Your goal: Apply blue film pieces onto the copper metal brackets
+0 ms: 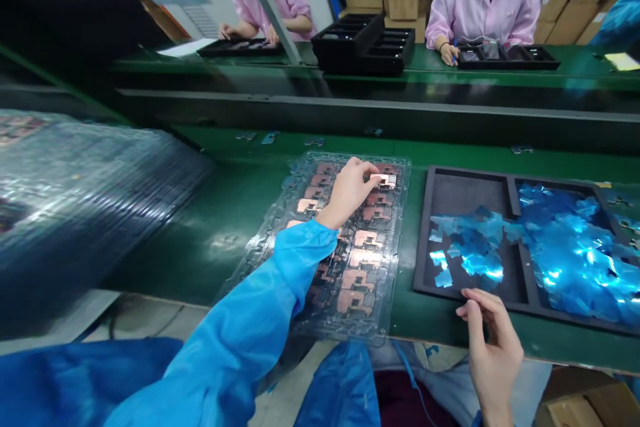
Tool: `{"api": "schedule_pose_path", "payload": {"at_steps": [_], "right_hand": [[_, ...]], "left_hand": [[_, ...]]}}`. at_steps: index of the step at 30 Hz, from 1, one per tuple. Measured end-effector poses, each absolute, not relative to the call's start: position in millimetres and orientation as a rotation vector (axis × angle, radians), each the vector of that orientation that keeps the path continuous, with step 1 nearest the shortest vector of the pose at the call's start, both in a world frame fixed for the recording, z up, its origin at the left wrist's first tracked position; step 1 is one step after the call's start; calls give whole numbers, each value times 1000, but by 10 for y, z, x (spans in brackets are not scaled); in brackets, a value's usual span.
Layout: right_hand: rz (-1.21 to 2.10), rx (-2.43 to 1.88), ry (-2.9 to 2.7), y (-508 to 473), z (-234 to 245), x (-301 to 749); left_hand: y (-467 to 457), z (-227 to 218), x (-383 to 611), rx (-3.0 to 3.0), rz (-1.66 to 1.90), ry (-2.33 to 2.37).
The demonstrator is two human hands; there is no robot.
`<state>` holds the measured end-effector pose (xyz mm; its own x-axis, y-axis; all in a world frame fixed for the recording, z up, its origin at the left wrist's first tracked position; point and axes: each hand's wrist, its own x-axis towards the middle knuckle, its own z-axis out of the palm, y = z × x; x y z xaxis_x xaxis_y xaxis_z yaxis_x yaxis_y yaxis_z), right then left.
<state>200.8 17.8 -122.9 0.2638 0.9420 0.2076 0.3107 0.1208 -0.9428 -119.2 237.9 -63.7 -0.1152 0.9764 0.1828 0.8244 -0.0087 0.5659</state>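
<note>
My left hand (pixel 349 192) pinches a shiny copper-coloured plate (pixel 385 180) with cut-outs between thumb and fingertips, over the far right of a clear plastic tray (pixel 393 293). Rows of similar copper-coloured plates (pixel 356 280) lie in the tray's pockets, some partly hidden by my forearm. Near the front edge of a black divided tray (pixel 473 183), my right hand (pixel 495 340) is closed, thumb and index fingertips together. Whatever might be between them is too small to make out. Loose pieces of shiny blue film (pixel 575 253) fill the black tray's right compartment, with more in the left one.
A tall stack of clear plastic trays (pixel 100 193) stands at the left on the green bench (pixel 235 207). Small plates (pixel 315 142) lie along the bench's back. Beyond a raised ledge, two people in pink work over black trays (pixel 510 59), with stacked black trays (pixel 357 53) between them.
</note>
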Motion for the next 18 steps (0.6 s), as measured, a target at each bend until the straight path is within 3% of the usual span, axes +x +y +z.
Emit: {"api": "schedule_pose_path", "payload": {"at_steps": [9, 14, 18], "right_hand": [[773, -1356, -1242, 180, -1266, 2009], [743, -1338, -1197, 134, -1223, 2036], [635, -1312, -1152, 172, -1153, 2155]], "left_hand": [[2054, -710, -1163, 2524, 310, 1834], [2154, -453, -1084, 2556, 348, 1807], [2575, -209, -483, 2584, 460, 1648]]}}
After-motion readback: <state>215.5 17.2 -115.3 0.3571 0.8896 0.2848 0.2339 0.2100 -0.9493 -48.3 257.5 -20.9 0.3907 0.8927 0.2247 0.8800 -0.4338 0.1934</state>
